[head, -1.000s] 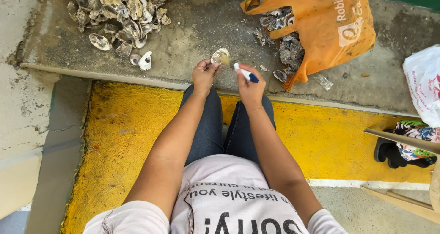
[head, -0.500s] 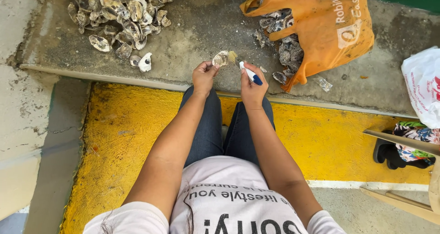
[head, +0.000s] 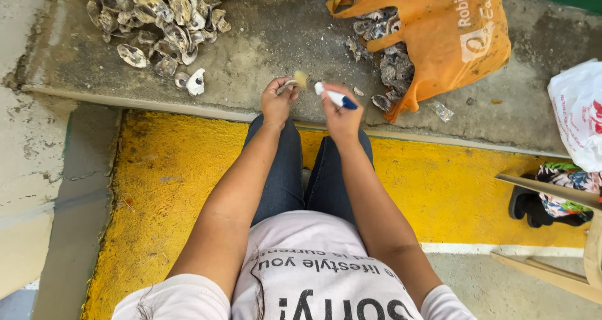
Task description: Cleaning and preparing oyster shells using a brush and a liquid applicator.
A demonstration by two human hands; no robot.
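My left hand (head: 278, 100) holds a small oyster shell (head: 290, 85) over the edge of the concrete step (head: 269, 50). My right hand (head: 338, 110) grips a toothbrush with a white and blue handle (head: 335, 97); its bristle head (head: 301, 78) rests against the shell. Both hands are above my knees in dark jeans (head: 301, 169).
A heap of several oyster shells (head: 160, 19) lies at the far left of the step. An orange bag (head: 439, 31) with more shells spilling out (head: 382, 50) lies at the far right. A white plastic bag (head: 580, 113), a black sandal (head: 533, 207) and wooden slats (head: 552, 191) are on the right.
The brush head has moved left onto the shell in my left hand. The shell has turned edge-on to the camera.
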